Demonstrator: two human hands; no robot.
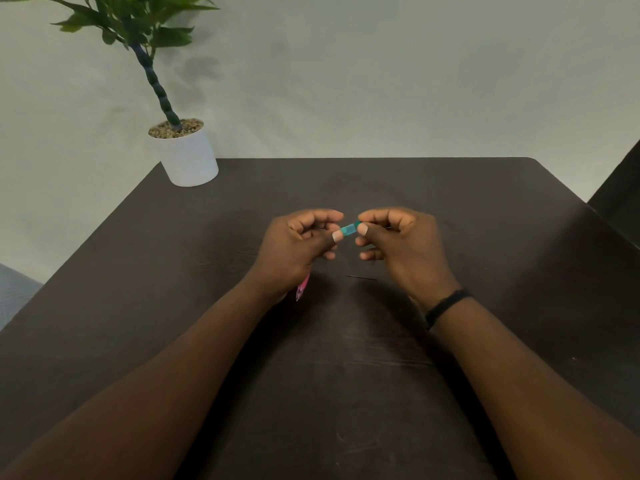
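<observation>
Both my hands hover over the middle of a dark brown table [346, 358]. Between them is a small teal, translucent piece [349, 230], like a pen cap or short barrel. My left hand [298, 247] pinches its left end with the thumb and curled fingers. My right hand [398, 244] pinches its right end the same way. A pink pen-like piece [302, 288] sticks out from under the heel of my left hand, mostly hidden. A thin dark rod [362, 277] lies on the table just below my right hand.
A white pot [190, 161] with a green artificial plant stands at the table's far left corner against a pale wall. A black band circles my right wrist [446, 306]. A dark object edge shows at the far right [620, 202].
</observation>
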